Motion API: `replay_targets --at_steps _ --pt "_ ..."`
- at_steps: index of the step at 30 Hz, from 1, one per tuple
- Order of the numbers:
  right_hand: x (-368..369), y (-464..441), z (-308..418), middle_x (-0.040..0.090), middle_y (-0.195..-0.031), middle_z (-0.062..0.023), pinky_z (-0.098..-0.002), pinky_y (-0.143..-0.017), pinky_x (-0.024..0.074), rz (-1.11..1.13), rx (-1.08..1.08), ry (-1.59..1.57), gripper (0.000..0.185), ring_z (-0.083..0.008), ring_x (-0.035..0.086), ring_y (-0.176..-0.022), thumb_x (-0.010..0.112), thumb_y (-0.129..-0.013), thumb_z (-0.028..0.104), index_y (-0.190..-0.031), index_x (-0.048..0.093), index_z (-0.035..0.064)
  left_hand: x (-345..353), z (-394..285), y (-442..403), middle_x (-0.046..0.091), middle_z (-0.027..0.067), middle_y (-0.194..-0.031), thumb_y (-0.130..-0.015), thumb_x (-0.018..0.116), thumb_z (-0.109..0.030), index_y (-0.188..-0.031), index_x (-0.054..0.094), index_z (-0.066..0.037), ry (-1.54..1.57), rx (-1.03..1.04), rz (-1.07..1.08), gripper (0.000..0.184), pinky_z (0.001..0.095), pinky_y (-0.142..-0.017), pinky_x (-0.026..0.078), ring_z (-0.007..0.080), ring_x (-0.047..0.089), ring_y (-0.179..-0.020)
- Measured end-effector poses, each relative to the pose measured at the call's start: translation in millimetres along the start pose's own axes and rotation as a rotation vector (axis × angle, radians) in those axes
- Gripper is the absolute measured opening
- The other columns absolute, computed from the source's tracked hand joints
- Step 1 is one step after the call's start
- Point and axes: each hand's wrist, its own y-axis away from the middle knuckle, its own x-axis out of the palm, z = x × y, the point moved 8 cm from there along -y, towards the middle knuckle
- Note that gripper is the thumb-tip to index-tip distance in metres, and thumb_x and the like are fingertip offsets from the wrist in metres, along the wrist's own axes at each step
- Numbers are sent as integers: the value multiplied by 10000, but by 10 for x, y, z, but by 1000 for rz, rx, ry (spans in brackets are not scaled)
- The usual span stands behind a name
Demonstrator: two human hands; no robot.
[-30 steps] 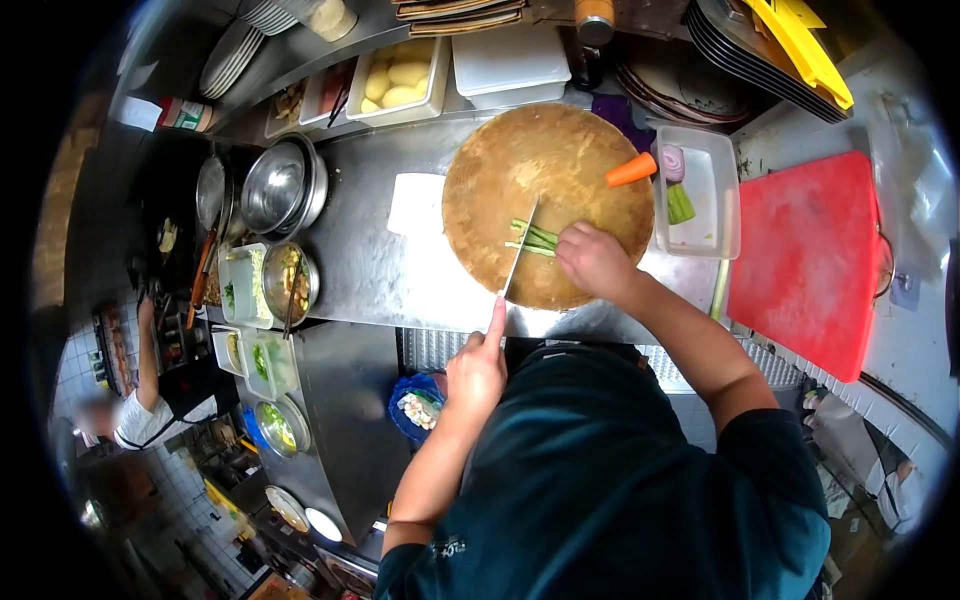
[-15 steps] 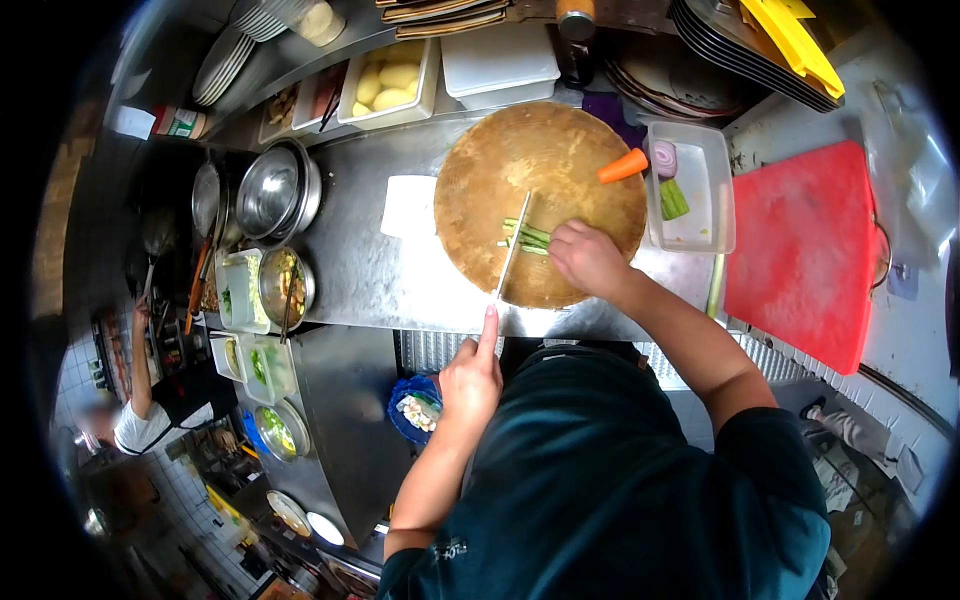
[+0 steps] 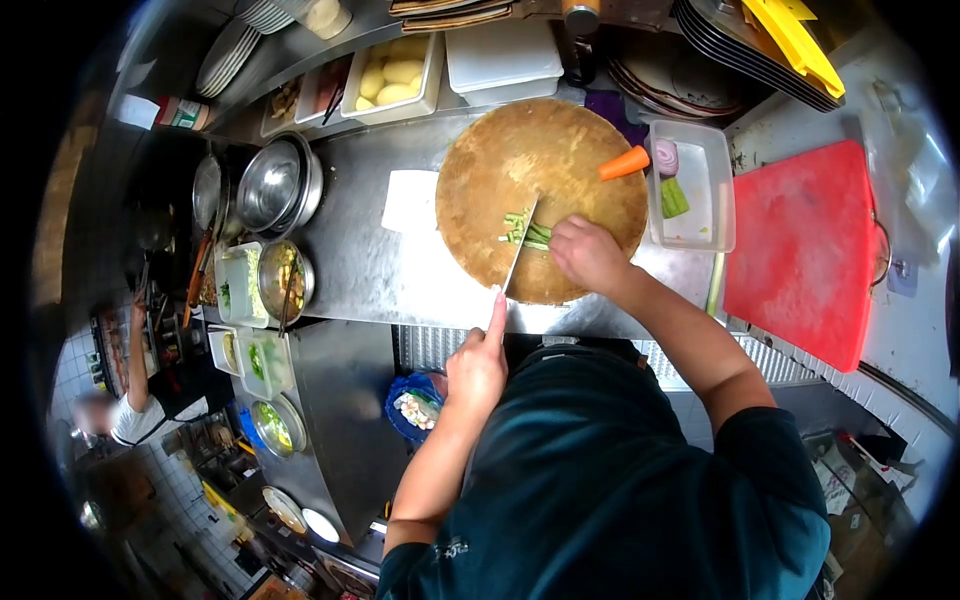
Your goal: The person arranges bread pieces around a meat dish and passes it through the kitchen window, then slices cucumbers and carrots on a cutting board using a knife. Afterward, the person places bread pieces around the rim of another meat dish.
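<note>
Head camera has the stacked steel bowls (image 3: 270, 187) at far left, well apart from the fingers. Nearer to them, on the steel counter (image 3: 350, 240), I see a white sheet (image 3: 408, 200) beside the round wooden chopping block (image 3: 490, 140).

My left hand (image 3: 476, 370) is closed around the knife (image 3: 522, 243), its index finger extended toward the blade. The blade slants away from that finger and crosses the green vegetable strips (image 3: 541, 236) on the block, with small cut pieces (image 3: 515, 222) lying against its left side.

To the right of the blade, my right hand (image 3: 588, 252) has its fingers curled and gripping the far ends of the strips; the thumb I can't make out. I judge the step in hand to be cross-cutting the strips. Another cut would call for a steady grip, with the right fingertips clear of the edge.

Beyond the right fingers, a carrot (image 3: 624, 163) lies at the block's edge, next to a clear plastic container (image 3: 708, 185) holding a piece of onion (image 3: 667, 157) and a green vegetable chunk (image 3: 674, 198). Farthest right of the fingers is the red cutting board (image 3: 800, 250).
</note>
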Motion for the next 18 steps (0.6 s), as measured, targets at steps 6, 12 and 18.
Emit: replay_targets --at_steps 6,12,18 --pt "-14 -1 17 668 -953 -90 -392 -833 556 8 -10 4 37 -293 635 -942 726 -824 39 -856 709 41 -63 -74 53 633 195 -785 -886 634 -8 -1633 408 -210 35 51 -39 806 523 -620 568 402 662 -625" --pt "22 24 -24 670 -955 -88 -391 -844 556 9 -12 19 39 -290 635 -951 729 -823 42 -854 705 45 -61 -81 67 599 177 -774 -913 639 -41 -1645 380 -230 4 19 21 799 525 -605 571 393 673 -654" --pt "28 31 -27 666 -956 -83 -384 -847 554 -12 3 9 44 -286 629 -947 731 -819 43 -848 699 53 25 -50 32 646 215 -809 -886 635 -12 -1642 387 -220 45 23 39 822 530 -630 576 413 681 -660"
